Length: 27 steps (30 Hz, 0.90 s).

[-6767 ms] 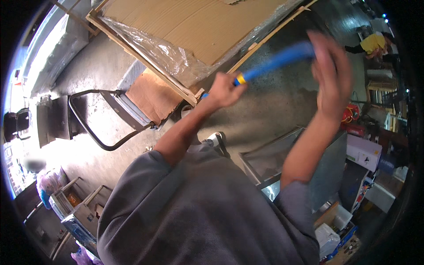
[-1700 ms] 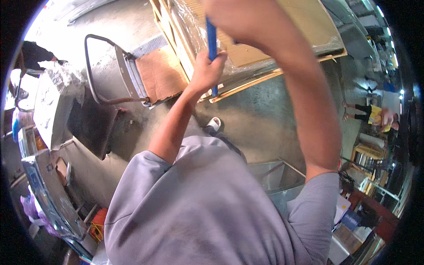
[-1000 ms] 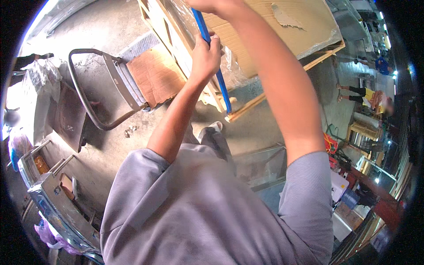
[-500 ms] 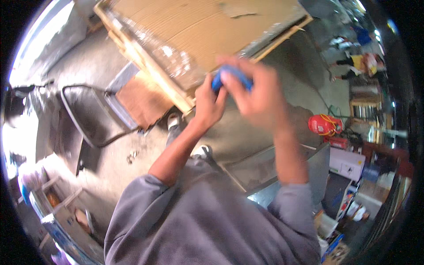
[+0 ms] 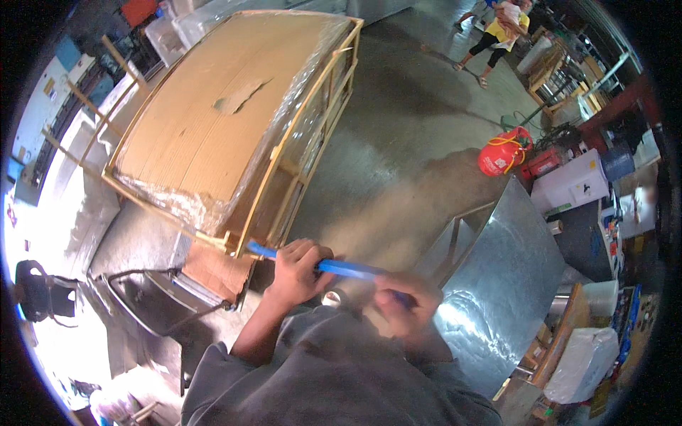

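My left hand point(image 5: 298, 271) is closed around the middle of a long, narrow blue bar point(image 5: 348, 268). Farther along to the right, my right hand point(image 5: 408, 305) grips the same bar near its end; this hand is a little blurred. The bar's bent left tip point(image 5: 261, 249) reaches close to the near corner of a wooden crate point(image 5: 231, 245); whether they touch I cannot tell. Inside the slatted crate is a large cardboard-topped load point(image 5: 192, 135) wrapped in clear film, with a torn patch on top. The bar looks like a pry bar, though its exact kind is unclear.
A dark-framed chair point(image 5: 149, 305) and a cardboard sheet point(image 5: 217, 270) lie left of me. On my right is a shiny metal-topped table point(image 5: 497, 284). Beyond it stands a red gas cylinder point(image 5: 501, 153) with a yellow hose. A person in yellow point(image 5: 501, 32) walks far off.
My view has swung right and back, showing more of the crate and floor. Both hands have come lower and nearer my body, and the blue bar now shows lengthwise between them.
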### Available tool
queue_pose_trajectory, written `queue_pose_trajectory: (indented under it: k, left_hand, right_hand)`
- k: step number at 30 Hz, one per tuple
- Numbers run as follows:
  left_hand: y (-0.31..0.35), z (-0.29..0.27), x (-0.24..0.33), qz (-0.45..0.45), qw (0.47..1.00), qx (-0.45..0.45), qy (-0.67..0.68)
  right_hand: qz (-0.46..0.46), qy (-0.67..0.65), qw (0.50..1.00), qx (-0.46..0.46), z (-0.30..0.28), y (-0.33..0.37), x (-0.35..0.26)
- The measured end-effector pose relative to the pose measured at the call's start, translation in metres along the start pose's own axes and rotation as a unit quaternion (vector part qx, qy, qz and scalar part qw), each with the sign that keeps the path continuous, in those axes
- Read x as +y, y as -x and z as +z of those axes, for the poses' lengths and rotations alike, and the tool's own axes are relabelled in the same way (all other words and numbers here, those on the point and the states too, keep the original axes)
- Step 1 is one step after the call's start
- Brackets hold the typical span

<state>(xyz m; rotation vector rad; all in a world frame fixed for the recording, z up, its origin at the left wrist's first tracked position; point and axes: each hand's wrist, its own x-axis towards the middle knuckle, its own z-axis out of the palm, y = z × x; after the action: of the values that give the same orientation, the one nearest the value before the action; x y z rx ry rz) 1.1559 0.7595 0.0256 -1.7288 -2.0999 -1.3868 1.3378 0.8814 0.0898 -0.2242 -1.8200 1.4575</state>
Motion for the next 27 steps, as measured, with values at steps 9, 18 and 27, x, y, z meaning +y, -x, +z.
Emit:
queue_pose_trajectory:
  k: [9, 18, 27]
  left_hand:
    - [-0.058, 0.111, -0.072, -0.221, 0.953, -0.207, 0.023]
    - [-0.275, 0.251, -0.164, -0.201, 0.903, -0.377, 0.049]
    - [-0.49, 0.386, -0.263, -0.095, 0.861, -0.5, -0.004]
  right_hand:
    - [0.112, -0.003, 0.994, 0.005, -0.131, -0.089, 0.082]
    - [0.262, 0.073, 0.942, 0.197, -0.253, -0.228, 0.225]
    - [0.31, 0.139, 0.836, 0.431, -0.37, -0.343, 0.39]
